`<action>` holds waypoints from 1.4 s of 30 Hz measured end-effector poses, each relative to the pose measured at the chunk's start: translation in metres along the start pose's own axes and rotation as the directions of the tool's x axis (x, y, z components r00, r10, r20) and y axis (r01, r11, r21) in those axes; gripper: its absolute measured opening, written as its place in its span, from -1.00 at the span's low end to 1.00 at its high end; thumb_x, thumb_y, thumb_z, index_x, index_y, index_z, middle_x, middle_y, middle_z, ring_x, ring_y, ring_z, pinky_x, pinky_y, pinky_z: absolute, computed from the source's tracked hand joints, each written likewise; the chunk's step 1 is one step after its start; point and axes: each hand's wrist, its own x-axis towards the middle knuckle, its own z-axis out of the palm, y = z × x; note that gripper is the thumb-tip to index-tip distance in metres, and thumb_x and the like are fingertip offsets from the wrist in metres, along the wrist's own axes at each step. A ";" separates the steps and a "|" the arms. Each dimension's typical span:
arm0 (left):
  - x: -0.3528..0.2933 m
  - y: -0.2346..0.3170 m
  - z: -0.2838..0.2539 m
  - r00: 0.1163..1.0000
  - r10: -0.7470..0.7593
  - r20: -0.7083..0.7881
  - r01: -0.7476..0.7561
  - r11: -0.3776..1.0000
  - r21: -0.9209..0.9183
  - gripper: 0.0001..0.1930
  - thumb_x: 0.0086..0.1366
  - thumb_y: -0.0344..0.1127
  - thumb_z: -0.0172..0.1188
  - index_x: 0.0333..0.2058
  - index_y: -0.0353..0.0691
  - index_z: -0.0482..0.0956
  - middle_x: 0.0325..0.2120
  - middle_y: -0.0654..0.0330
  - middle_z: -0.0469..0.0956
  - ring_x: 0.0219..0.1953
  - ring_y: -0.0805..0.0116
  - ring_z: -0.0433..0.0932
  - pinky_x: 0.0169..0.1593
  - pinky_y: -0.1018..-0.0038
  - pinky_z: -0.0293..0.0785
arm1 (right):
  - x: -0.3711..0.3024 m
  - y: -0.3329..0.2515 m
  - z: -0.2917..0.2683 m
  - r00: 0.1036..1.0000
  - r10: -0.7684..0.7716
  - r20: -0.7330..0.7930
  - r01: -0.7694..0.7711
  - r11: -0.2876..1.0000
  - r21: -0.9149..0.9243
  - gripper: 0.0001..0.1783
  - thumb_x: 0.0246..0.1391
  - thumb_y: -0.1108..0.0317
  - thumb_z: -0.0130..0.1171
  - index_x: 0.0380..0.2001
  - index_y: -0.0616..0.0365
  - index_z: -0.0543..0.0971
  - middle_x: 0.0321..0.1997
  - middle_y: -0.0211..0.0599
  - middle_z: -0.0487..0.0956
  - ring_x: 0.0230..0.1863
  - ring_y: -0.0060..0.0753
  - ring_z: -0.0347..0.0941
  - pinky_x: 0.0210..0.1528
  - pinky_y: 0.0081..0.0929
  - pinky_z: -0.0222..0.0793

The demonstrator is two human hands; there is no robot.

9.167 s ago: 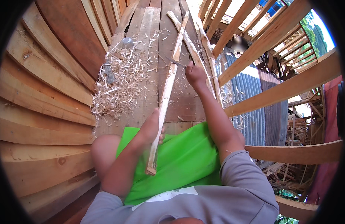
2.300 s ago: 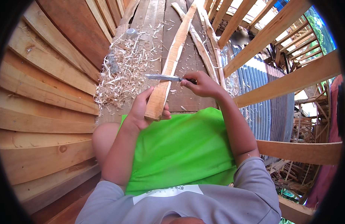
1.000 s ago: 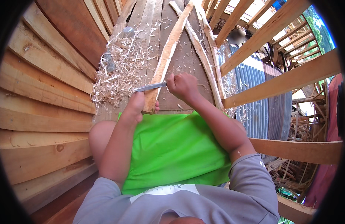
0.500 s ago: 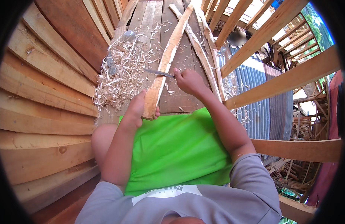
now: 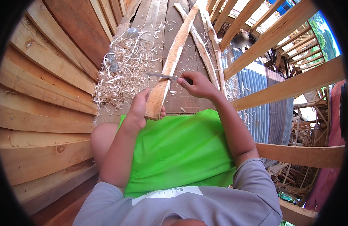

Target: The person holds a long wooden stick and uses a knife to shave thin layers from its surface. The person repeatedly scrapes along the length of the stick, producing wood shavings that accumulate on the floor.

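Observation:
A long pale wooden strip (image 5: 175, 51) runs from above my lap away to the far end of the floor, its face partly shaved. My left hand (image 5: 138, 109) wraps round its near end, the thumb on the left side and fingertips showing on the right. In my right hand (image 5: 196, 84) is the handle of a knife (image 5: 161, 75), mostly hidden by my closed fingers. The blade lies crosswise over the strip, a short way beyond my left hand, its tip pointing left.
Curled wood shavings (image 5: 123, 71) heap on the plank floor (image 5: 181, 101) at left, around a clear container (image 5: 132, 32). Two rough strips, one a pale pole (image 5: 202, 49), lie to the right. Stacked boards (image 5: 46, 98) form the left wall; wooden rails (image 5: 290, 84) and corrugated metal (image 5: 251, 86) stand right.
My right hand has turned a little, with the knuckles now more on top. The blade stays across the strip at nearly the same place. My left hand keeps its grip.

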 end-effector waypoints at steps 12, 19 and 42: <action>0.000 -0.005 0.012 0.994 0.057 -0.096 -0.044 0.990 0.132 -0.50 0.41 0.10 -0.24 -0.20 -0.27 0.43 -0.61 0.06 0.52 -0.62 0.24 0.55 -0.50 0.35 0.51 | 0.017 -0.005 0.001 0.974 0.202 -0.105 -0.217 0.962 -0.163 -0.32 0.23 -0.22 -0.09 -0.53 0.25 0.54 -0.69 -0.17 0.42 -0.58 -0.17 0.37 -0.41 -0.24 0.30; -0.001 0.000 0.008 0.991 0.069 -0.117 -0.042 0.974 0.222 -0.52 0.41 0.10 -0.18 -0.22 -0.27 0.42 -0.62 0.08 0.51 -0.64 0.27 0.54 -0.54 0.36 0.49 | 0.031 0.006 -0.001 0.945 0.307 -0.113 -0.320 0.939 -0.129 -0.29 0.24 -0.24 -0.15 -0.56 0.25 0.54 -0.68 -0.07 0.44 -0.55 -0.04 0.43 -0.39 -0.16 0.31; -0.003 -0.002 0.005 0.991 0.061 -0.120 -0.040 0.984 0.176 -0.53 0.41 0.09 -0.15 -0.22 -0.26 0.43 -0.64 0.07 0.51 -0.66 0.26 0.53 -0.55 0.37 0.48 | 0.018 -0.018 0.019 0.983 0.150 -0.103 -0.170 0.959 -0.225 -0.43 0.25 -0.09 -0.13 -0.45 0.16 0.65 -0.64 0.03 0.51 -0.49 0.12 0.49 -0.38 -0.05 0.38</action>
